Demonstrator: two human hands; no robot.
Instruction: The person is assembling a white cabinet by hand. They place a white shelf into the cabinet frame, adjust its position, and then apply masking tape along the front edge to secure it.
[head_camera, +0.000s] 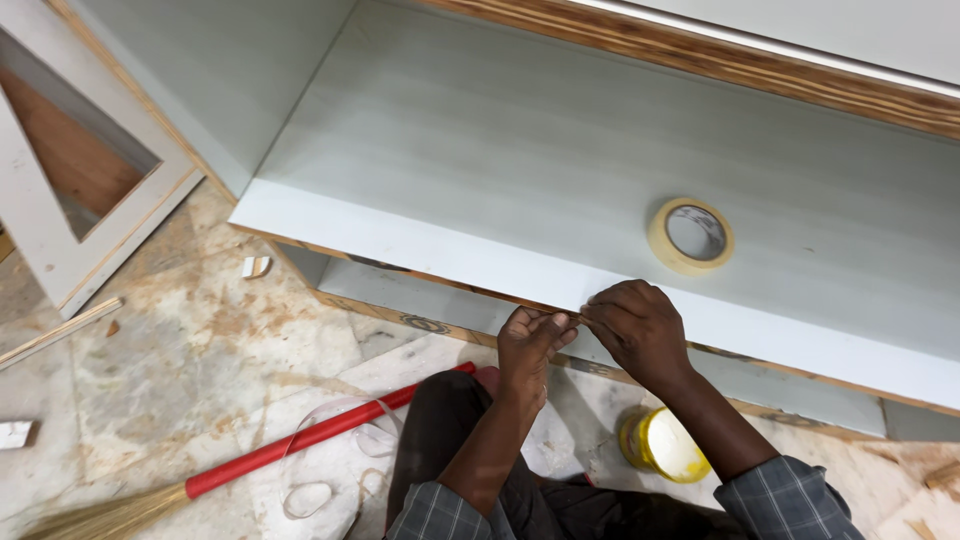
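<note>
My left hand (530, 343) and my right hand (640, 330) meet at the front edge of a pale grey laminated cabinet shelf (420, 240). Both pinch a thin strip of edge banding (575, 318) against that edge, fingertips nearly touching. A roll of cream masking tape (691, 236) lies flat on the shelf just beyond my right hand. The shelf's raw plywood edge (420, 322) shows brown under the white face.
A broom with a red handle (300, 440) lies on the marble floor at the left. A yellow tin with a pale lid (665, 445) stands under my right forearm. Loose curls of white banding (320, 480) lie by my knee. A white frame panel (60, 230) leans at far left.
</note>
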